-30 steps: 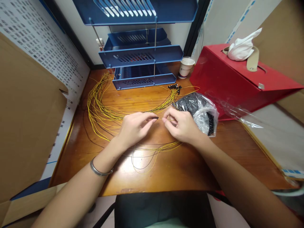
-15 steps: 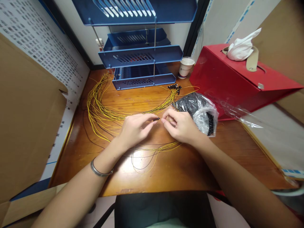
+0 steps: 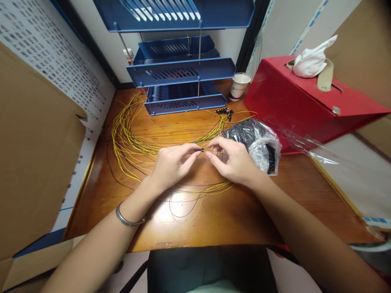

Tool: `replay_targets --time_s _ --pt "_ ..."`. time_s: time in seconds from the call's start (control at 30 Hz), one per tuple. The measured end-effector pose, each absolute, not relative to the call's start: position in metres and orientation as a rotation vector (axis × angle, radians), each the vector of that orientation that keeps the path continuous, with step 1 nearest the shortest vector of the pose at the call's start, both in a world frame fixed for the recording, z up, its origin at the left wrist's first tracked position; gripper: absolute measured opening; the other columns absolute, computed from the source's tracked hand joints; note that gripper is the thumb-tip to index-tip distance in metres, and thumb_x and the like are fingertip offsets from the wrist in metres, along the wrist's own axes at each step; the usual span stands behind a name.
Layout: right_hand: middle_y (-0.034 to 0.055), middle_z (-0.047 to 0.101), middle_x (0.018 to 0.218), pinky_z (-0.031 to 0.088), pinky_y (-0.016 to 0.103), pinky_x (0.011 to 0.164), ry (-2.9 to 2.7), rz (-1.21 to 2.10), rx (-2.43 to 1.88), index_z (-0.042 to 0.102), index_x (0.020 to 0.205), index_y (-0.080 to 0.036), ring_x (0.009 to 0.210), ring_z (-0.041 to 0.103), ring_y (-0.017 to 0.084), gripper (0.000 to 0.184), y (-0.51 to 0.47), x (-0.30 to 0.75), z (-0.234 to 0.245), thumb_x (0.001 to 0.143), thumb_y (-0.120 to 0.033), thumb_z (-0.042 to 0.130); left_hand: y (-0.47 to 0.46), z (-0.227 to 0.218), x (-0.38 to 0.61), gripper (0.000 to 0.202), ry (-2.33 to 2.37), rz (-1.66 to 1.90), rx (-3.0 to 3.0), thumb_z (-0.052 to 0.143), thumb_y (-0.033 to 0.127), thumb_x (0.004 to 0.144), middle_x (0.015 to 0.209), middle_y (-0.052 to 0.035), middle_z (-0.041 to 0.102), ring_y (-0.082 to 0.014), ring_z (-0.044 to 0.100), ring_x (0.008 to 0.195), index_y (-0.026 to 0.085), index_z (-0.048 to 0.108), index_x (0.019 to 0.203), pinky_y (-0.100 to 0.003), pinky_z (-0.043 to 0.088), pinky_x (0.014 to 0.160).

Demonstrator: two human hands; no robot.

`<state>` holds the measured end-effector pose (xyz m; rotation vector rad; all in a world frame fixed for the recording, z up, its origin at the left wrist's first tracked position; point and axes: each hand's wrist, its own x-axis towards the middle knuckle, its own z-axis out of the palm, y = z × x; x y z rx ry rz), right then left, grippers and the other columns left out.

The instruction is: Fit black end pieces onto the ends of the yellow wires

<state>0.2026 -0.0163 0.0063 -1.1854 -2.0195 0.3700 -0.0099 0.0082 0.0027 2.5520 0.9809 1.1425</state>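
Between thumb and forefinger, my left hand (image 3: 172, 163) pinches a small black connector (image 3: 201, 150) over the middle of the table. A thin yellow wire (image 3: 215, 152) runs from it into my right hand (image 3: 231, 158), whose thumb and fingers are closed around the wire. Behind both hands curves a long bundle of yellow and black wires (image 3: 128, 138), ending at the back in a cluster of black connectors (image 3: 225, 112). Nearer to me lies a smaller bunch of wires (image 3: 214, 188). A clear plastic bag (image 3: 259, 142) of black parts lies right beside my right hand.
Blue stacked trays (image 3: 183, 68) stand at the back, with a paper cup (image 3: 240, 86) to their right. A red tissue box (image 3: 305, 95) occupies the right side. Cardboard (image 3: 36, 142) rises at the left, and the table's front edge (image 3: 201, 246) is close to me.
My right hand's thumb and fingertips have shifted slightly, showing more wire beside the connector. The connector has moved a little up and left between my left fingertips.
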Motion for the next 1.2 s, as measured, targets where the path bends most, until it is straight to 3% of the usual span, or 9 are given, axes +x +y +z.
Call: replay_targets --time_s 0.27,1.0,1.13,1.2 --pt "0.002 0.065 0.078 0.036 0.037 0.078 -2.068 0.203 -1.219 0.058 0.081 -0.02 0.077 0.057 0.02 0.009 -0.014 0.206 0.008 0.091 -0.02 0.056 0.009 0.003 -0.011 0.012 1.023 1.169 2.541 0.067 0.023 0.092 0.089 -0.0025 0.081 -0.015 0.077 0.073 0.016 0.074 0.1 -0.02 0.058 0.07" --pt "0.0029 0.065 0.079 0.039 0.038 0.076 -2.157 0.328 -1.128 0.057 0.082 -0.02 0.079 0.056 0.021 0.011 -0.013 0.204 0.004 0.093 -0.019 0.055 0.007 0.003 -0.008 0.012 0.917 1.117 2.562 0.066 0.023 0.092 0.091 -0.0027 0.081 -0.0141 0.076 0.072 0.017 0.074 0.099 -0.021 0.056 0.066" --pt "0.0052 0.07 0.093 0.045 0.041 0.082 -2.009 0.324 -1.118 0.063 0.091 -0.021 0.087 0.061 0.023 0.004 -0.014 0.21 0.025 0.09 -0.025 0.062 0.007 0.002 -0.008 0.013 0.937 1.114 2.546 0.066 0.022 0.092 0.091 -0.0023 0.081 -0.0135 0.076 0.072 0.017 0.074 0.1 -0.021 0.056 0.067" --pt "0.0057 0.07 0.102 0.05 0.04 0.085 -1.836 0.369 -1.089 0.065 0.1 -0.022 0.093 0.063 0.021 0.01 -0.016 0.221 0.048 0.096 -0.027 0.056 0.008 0.002 -0.009 0.013 0.967 1.136 2.529 0.066 0.022 0.092 0.091 -0.0022 0.081 -0.0137 0.076 0.073 0.016 0.075 0.099 -0.021 0.056 0.068"
